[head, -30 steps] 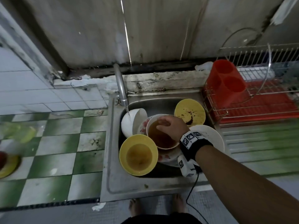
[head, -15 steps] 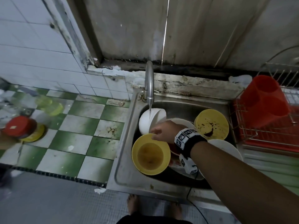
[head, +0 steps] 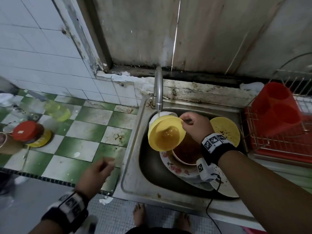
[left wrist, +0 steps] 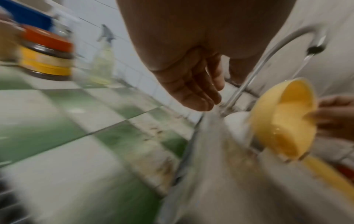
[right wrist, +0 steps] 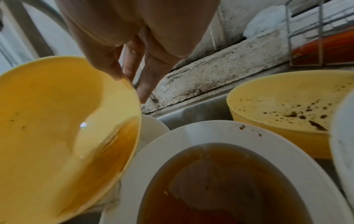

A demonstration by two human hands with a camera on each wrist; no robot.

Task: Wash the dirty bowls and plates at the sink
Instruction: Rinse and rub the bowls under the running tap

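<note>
My right hand (head: 194, 125) pinches the rim of a yellow bowl (head: 166, 133) (right wrist: 63, 136) (left wrist: 283, 119) and holds it tilted under the running tap (head: 158, 88), brownish water pooled inside. Below it a white bowl (head: 185, 153) (right wrist: 210, 166) full of brown liquid sits on a flowered plate (head: 177, 171) in the steel sink (head: 131, 166). A second, speckled yellow bowl (head: 226, 130) (right wrist: 287, 106) lies at the sink's back right, and a white bowl (head: 155, 118) behind the lifted one. My left hand (head: 99, 168) (left wrist: 191, 84) hovers over the counter left of the sink, fingers relaxed, holding nothing.
The green-and-white tiled counter (head: 81, 141) left of the sink carries a red-lidded jar (head: 27, 132) and a spray bottle (head: 54, 108). A wire dish rack (head: 287, 132) with a red cutlery holder (head: 276, 107) stands to the right. A large white plate (head: 224, 186) leans at the sink's front right.
My right hand went from the white bowl to the yellow bowl, lifted it and tilted it under the tap. My left hand has come into view over the counter.
</note>
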